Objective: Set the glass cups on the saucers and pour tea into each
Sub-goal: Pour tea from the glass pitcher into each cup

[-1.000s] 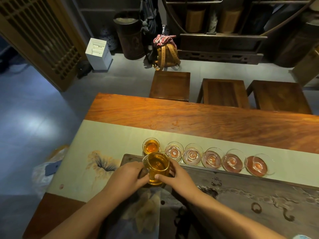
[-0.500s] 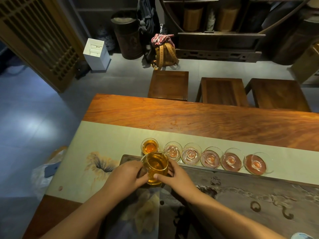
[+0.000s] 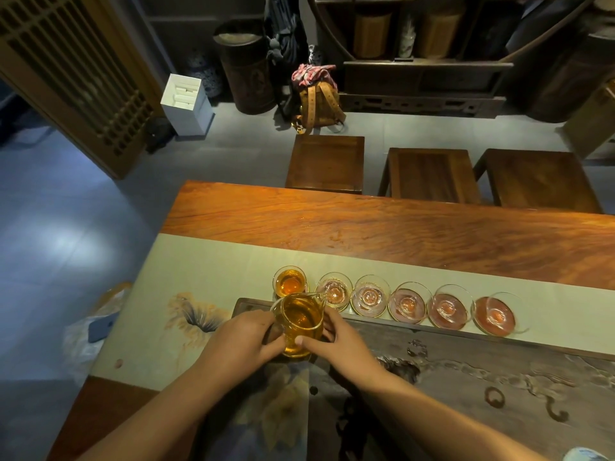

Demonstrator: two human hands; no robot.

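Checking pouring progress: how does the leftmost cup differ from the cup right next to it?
The leftmost cup holds amber tea; the second cup looks empty. The pitcher spout points at the second cup, not the leftmost. Both are clear glass, standing upright in the same row on the runner.

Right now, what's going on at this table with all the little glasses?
A person is serving tea. Both hands, the left hand and the right hand, hold a glass pitcher of amber tea over a dark tea tray. Six glass cups stand in a row on the pale table runner. The leftmost cup is already filled; the next cup, near the pitcher's spout, and the other four look empty.
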